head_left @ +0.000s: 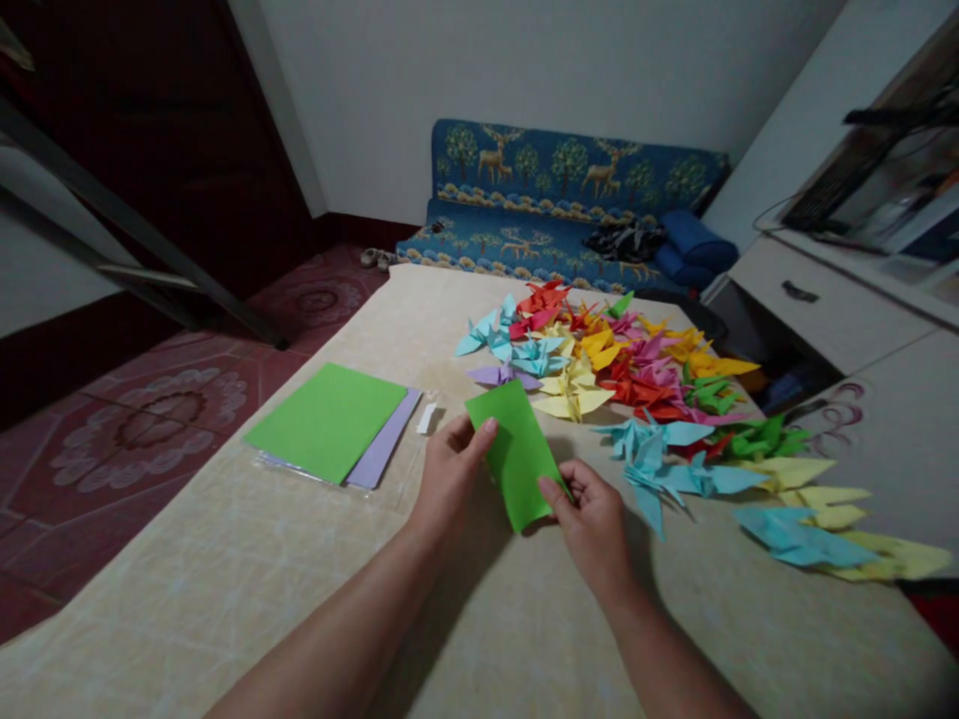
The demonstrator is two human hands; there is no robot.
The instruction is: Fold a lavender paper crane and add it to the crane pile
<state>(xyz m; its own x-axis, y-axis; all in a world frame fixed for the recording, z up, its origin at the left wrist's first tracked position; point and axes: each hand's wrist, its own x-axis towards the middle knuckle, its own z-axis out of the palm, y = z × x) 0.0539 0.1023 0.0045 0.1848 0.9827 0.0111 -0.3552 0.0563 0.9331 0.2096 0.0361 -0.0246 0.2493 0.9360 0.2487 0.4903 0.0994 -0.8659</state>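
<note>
Between my two hands is a green sheet of origami paper (518, 461), a narrow rectangle that looks folded in half, held tilted above the table. My left hand (455, 459) pinches its left edge, thumb on top. At its lower right edge, my right hand (588, 509) grips it between thumb and fingers. Beyond and to the right lie many folded paper cranes, among them a yellow crane (573, 389), a light blue crane (648, 454) and a purple crane (503, 374). Left of my hands, a green square sheet (330, 419) rests over a purple sheet (386, 439) on clear plastic wrapping.
The pale patterned tabletop (225, 579) spans the foreground. A small white strip (427, 418) lies near my left hand. Behind the table stands a blue sofa (524, 215) with deer patterns. A white cabinet (846, 310) flanks the right side, and a metal ladder-like frame (142, 230) leans at left.
</note>
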